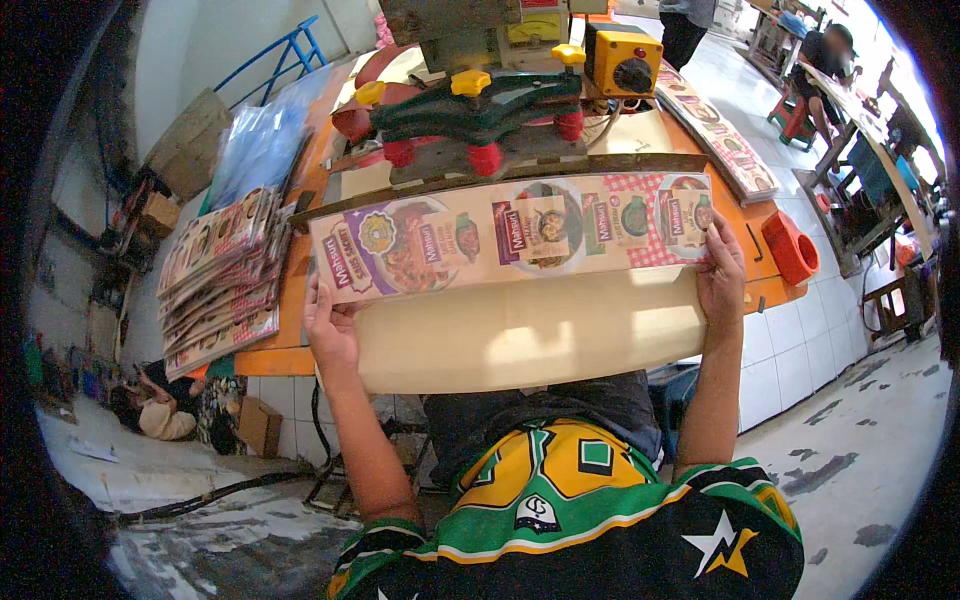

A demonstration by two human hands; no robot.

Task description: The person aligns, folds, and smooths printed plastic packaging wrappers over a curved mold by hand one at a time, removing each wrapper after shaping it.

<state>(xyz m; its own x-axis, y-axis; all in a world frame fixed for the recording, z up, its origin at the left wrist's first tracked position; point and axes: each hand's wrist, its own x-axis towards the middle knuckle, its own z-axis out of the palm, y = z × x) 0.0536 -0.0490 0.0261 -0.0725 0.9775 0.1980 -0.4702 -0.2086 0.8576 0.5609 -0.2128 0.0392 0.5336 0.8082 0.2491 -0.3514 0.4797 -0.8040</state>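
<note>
1. The left hand [333,328] is at the near left corner of the printed sheet [405,243], its back upward and its fingers bent around the edge, pointing away from the body. They pinch the corner; their undersides are hidden.
2. The right hand [724,275] grasps the sheet's right end, thumb laid on the printed face, other fingers along the outer side. Whether either hand also grips the pale board [530,335] beneath, I cannot tell.
3. Both forearms reach forward from the lower edge, spread wide, the left [372,440] slanting inward toward the elbow, the right [712,400] nearly straight. The right hand sits a little farther forward.
4. The sheet lies crosswise between the hands, over the board's far part, just in front of a dark metal strip [500,178] and below a green clamp [475,112] with yellow knobs.
5. On the orange desk [268,362], a stack of printed sheets [222,280] stands to the left; a red ring-shaped piece [790,250] lies near the right hand.
</note>
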